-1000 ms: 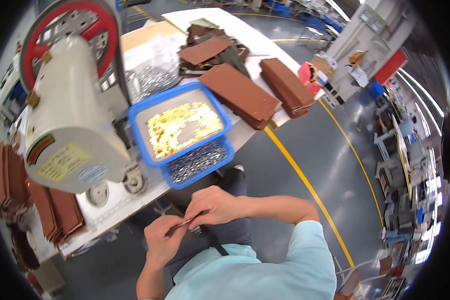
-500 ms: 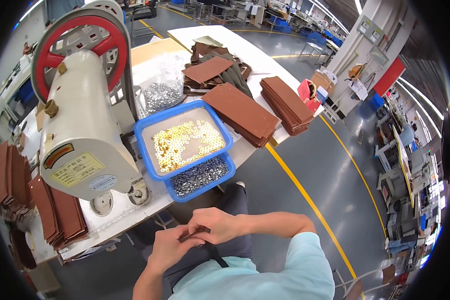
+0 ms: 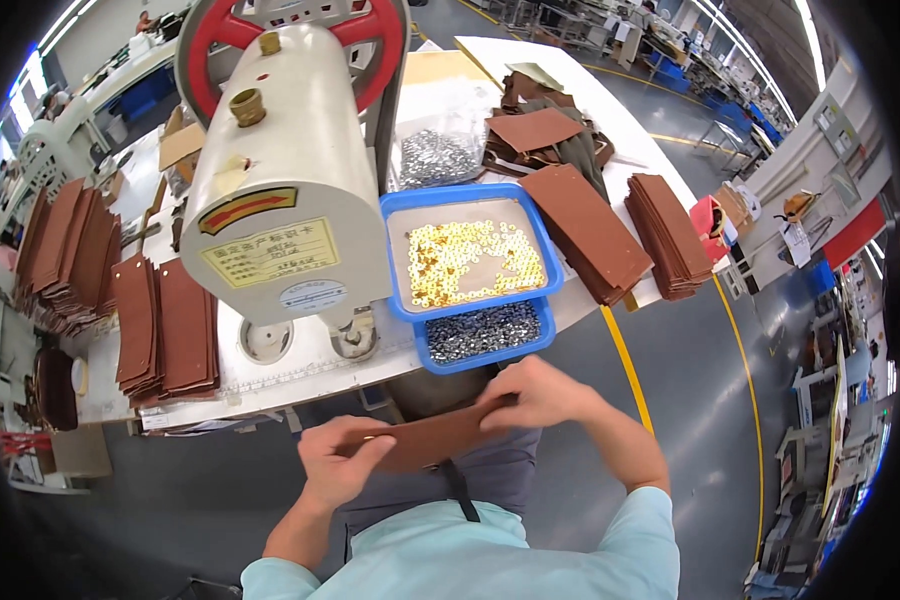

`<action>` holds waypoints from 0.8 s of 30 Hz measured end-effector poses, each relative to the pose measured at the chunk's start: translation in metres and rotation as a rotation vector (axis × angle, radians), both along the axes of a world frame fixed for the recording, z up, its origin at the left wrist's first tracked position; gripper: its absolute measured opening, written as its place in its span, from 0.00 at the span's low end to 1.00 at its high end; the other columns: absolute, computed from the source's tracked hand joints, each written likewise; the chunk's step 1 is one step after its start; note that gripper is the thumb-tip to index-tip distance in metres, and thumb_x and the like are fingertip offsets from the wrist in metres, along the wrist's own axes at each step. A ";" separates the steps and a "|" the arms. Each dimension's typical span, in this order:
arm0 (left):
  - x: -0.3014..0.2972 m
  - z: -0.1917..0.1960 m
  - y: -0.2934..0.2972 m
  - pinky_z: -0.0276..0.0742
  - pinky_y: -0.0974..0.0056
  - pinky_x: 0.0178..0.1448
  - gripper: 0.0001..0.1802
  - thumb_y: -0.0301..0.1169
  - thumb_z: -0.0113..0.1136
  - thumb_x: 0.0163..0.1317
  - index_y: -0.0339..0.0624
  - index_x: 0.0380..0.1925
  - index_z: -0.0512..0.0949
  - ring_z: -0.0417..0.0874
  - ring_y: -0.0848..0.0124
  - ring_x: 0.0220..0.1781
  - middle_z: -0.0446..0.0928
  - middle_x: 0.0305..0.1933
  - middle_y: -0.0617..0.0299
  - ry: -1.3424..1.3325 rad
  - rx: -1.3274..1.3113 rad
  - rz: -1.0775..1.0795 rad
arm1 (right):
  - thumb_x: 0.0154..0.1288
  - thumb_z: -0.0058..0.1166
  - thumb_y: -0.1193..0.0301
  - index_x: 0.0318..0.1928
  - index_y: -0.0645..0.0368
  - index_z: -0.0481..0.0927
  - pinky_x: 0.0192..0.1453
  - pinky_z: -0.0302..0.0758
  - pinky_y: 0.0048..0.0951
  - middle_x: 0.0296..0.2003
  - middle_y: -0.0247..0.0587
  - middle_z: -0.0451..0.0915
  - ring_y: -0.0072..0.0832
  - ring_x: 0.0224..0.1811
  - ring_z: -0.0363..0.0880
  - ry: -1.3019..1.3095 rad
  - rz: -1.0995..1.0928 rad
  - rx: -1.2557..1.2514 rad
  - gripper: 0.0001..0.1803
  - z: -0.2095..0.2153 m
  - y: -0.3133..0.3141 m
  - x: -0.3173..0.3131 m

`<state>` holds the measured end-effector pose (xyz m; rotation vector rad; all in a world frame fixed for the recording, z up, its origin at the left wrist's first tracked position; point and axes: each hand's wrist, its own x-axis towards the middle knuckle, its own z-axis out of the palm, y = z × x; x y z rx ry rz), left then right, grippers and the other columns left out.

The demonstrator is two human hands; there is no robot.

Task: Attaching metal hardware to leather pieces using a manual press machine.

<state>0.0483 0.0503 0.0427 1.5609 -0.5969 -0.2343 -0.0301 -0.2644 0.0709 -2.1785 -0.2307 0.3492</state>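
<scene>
While both hands work below the table edge, one brown leather strip [image 3: 432, 440] is stretched flat between them, just in front of the person's lap. The left hand [image 3: 338, 468] pinches the strip's left end, fingers curled closed over it with the thumb on top. The right hand [image 3: 540, 396] clamps the right end in the same way, fingers folded down onto the leather.

Two blue plastic trays sit on the white table [image 3: 300, 372] directly beyond the hands. The upper tray [image 3: 470, 252] holds a loose scatter of small gold-coloured metal fittings over a pale bottom. The lower tray [image 3: 486, 336], partly tucked under the first, is filled with small silver-grey metal fittings. A clear bag of similar grey fittings [image 3: 432, 155] lies farther back.

One cream-coloured press machine [image 3: 275, 190] with a red handwheel [image 3: 290, 40] stands left of the trays. Stacks of brown leather pieces lie on both sides: two flat stacks [image 3: 167, 330] left of the machine, and two more stacks [image 3: 630, 235] right of the trays.
</scene>
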 end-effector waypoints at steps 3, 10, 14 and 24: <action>0.003 -0.008 0.018 0.84 0.69 0.41 0.09 0.21 0.74 0.56 0.35 0.38 0.87 0.88 0.76 0.36 0.88 0.34 0.60 0.334 0.028 -0.079 | 0.55 0.77 0.70 0.36 0.60 0.90 0.41 0.80 0.26 0.32 0.37 0.89 0.24 0.34 0.87 0.032 -0.148 0.084 0.11 0.026 -0.013 0.009; -0.012 -0.010 -0.033 0.81 0.69 0.45 0.17 0.38 0.68 0.68 0.36 0.48 0.85 0.85 0.79 0.38 0.88 0.37 0.62 0.341 0.354 -0.455 | 0.53 0.78 0.67 0.39 0.61 0.89 0.46 0.82 0.27 0.36 0.38 0.90 0.24 0.38 0.88 -0.009 -0.113 0.095 0.16 0.022 0.027 0.048; -0.012 -0.016 -0.046 0.80 0.70 0.43 0.18 0.41 0.65 0.73 0.35 0.47 0.87 0.83 0.81 0.37 0.88 0.37 0.62 0.459 0.137 -0.286 | 0.59 0.72 0.68 0.40 0.62 0.89 0.45 0.82 0.33 0.34 0.43 0.88 0.30 0.38 0.88 -0.147 -0.405 0.039 0.12 -0.001 -0.010 0.097; -0.009 -0.017 -0.037 0.79 0.71 0.51 0.15 0.30 0.61 0.74 0.35 0.56 0.82 0.82 0.82 0.46 0.86 0.48 0.65 0.486 -0.074 -0.203 | 0.55 0.69 0.72 0.35 0.61 0.91 0.43 0.82 0.39 0.30 0.50 0.88 0.42 0.34 0.87 -0.312 -0.378 -0.498 0.07 -0.035 -0.080 0.157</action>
